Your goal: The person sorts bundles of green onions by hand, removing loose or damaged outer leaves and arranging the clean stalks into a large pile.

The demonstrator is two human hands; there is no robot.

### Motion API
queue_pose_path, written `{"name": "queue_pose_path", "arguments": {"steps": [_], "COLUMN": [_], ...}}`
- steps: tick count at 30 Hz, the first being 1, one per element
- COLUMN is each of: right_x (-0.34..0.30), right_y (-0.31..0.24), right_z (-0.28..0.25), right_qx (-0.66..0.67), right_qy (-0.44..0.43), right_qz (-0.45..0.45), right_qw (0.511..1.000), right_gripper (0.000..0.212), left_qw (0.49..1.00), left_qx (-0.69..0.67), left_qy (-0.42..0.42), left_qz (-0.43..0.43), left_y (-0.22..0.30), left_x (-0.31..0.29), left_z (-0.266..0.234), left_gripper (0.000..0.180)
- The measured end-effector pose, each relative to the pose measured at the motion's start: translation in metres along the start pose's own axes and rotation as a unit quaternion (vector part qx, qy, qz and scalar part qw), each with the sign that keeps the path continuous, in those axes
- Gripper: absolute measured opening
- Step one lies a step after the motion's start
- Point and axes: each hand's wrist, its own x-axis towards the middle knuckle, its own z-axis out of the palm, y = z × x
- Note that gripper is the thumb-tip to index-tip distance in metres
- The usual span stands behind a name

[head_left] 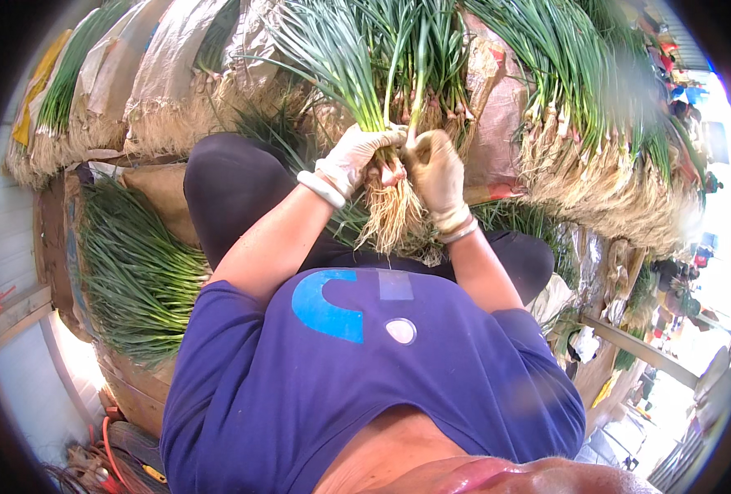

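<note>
My left hand (356, 156), in a pale glove, is wrapped round a bunch of green onions (369, 103) just above the bulbs. Their long leaves point away from me, and the reddish-white bulbs and straw-coloured roots (393, 212) hang below my fingers toward my lap. Right beside it, my gloved right hand (438, 169) is closed with the fingers curled in. A single green onion stalk (419, 86) rises from its pinch, close against the bunch. The lower end of that stalk is hidden by the fingers.
More green onions (444, 62) lie just beyond my hands. Long rows of bundles (579, 107) with roots toward me stretch right; others on sacking (160, 78) lie at far left. A loose heap (131, 276) rests by my left knee. My bent legs (238, 185) frame the work spot.
</note>
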Motion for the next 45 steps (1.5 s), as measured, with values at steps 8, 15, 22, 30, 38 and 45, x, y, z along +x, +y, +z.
{"name": "queue_pose_path", "arguments": {"steps": [8,15,22,30,38,45], "right_x": [0.015,0.038,0.032,0.012,0.025,0.109], "right_y": [0.029,0.027,0.046,0.048,0.084,0.100], "right_z": [-0.013,0.034,0.049,-0.019,0.004,0.017], "right_qx": [0.439,0.650,0.613,0.546,-0.174,-0.081], "right_qy": [-0.145,-0.144,-0.101,-0.230,-0.168,-0.082], "right_qz": [0.249,0.311,0.216,0.274,0.038,0.253], "right_qw": [0.851,0.678,0.753,0.758,0.969,0.961], "right_gripper": [0.031,0.022,0.022,0.023,0.026,0.034], "left_qw": [0.998,0.997,0.996,0.967,0.976,0.997], "left_qx": [0.015,-0.046,-0.057,-0.222,-0.142,-0.009], "left_qy": [-0.019,0.006,-0.035,-0.123,-0.130,-0.040], "left_qz": [-0.052,-0.057,-0.060,0.019,0.096,0.070], "left_y": [-0.011,0.006,0.004,0.012,0.040,0.035], "left_x": [0.005,-0.011,-0.004,-0.029,-0.050,-0.024], "left_z": [-0.006,0.011,0.007,0.011,0.022,0.005], "left_gripper": [0.018,0.016,0.019,0.042,0.028,0.023]}}
